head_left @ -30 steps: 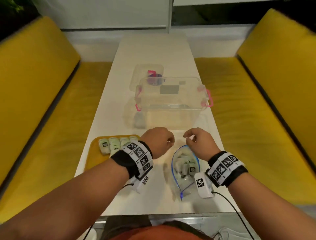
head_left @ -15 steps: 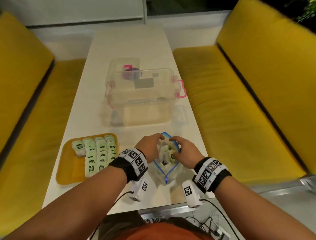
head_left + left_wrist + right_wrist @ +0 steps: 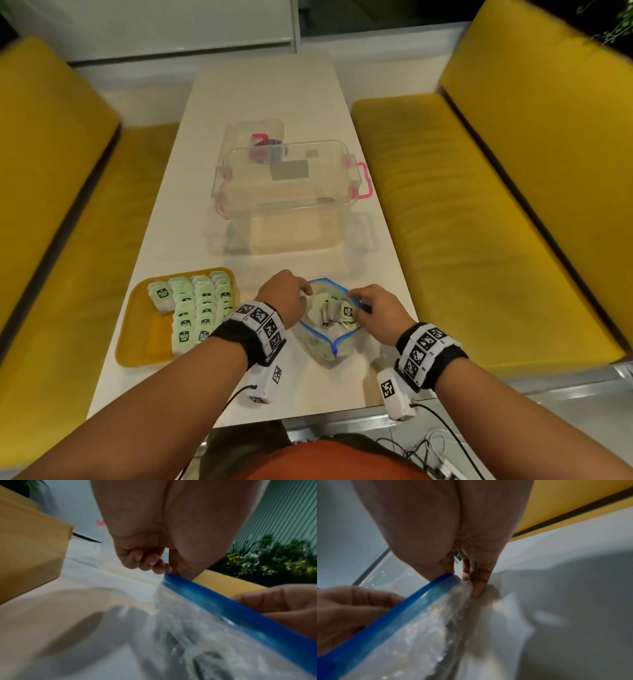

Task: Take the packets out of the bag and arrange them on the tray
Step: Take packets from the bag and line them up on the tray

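Note:
A clear zip bag (image 3: 330,344) with a blue rim lies on the white table, its mouth spread wide. Several green-and-white packets (image 3: 330,308) sit inside it. My left hand (image 3: 305,293) pinches the left side of the rim (image 3: 173,578), fingers curled. My right hand (image 3: 354,299) pinches the right side of the bag (image 3: 462,586), with the thumb inside the rim and the fingers outside. A yellow tray (image 3: 140,346) lies left of the bag. Rows of packets (image 3: 197,306) fill its right half, and its left half is bare.
A clear plastic box (image 3: 284,202) with pink latches stands beyond the bag, and a smaller clear container (image 3: 253,135) sits behind it. Yellow benches (image 3: 479,222) flank the narrow table. The table's near edge (image 3: 308,409) runs just under my wrists.
Both hands dropped from above the bag's far end onto its rim and pulled the mouth wide apart. The view shifted right, bringing the whole tray into sight.

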`<act>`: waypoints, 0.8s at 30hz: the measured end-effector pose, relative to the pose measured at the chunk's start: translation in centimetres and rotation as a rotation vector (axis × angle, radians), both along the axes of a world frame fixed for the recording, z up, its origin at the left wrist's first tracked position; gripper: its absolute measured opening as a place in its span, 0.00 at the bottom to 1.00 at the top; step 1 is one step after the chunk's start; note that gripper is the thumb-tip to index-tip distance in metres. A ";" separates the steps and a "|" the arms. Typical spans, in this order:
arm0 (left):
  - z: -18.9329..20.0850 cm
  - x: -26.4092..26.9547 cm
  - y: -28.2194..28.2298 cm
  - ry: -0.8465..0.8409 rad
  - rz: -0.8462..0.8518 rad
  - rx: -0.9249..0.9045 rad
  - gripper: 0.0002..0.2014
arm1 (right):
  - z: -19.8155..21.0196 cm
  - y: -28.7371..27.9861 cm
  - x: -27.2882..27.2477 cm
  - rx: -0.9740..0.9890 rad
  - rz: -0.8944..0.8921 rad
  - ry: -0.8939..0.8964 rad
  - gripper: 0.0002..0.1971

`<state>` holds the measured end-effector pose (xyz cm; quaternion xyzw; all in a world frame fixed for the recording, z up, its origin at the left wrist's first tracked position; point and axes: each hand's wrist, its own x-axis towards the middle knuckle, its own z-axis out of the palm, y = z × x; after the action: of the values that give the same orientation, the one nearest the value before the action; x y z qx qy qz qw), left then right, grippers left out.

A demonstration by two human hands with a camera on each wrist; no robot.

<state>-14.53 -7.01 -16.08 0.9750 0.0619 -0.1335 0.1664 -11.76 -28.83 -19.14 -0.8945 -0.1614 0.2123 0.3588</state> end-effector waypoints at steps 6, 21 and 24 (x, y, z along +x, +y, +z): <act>2.6 0.2 -3.5 -0.067 -0.220 0.040 0.14 | 0.8 0.7 0.0 0.058 -0.032 0.006 0.20; 4.3 -0.9 -2.4 -0.151 -0.108 -0.255 0.05 | 3.5 0.6 -1.1 0.321 -0.105 -0.044 0.15; 5.3 -0.8 -2.6 -0.178 -0.069 -0.348 0.03 | 3.7 0.8 -0.9 0.333 -0.080 -0.149 0.11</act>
<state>-15.37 -9.57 -10.73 0.9411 -0.0106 -0.0610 0.3325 -12.65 -28.01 -15.45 -0.8416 -0.1846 0.1013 0.4973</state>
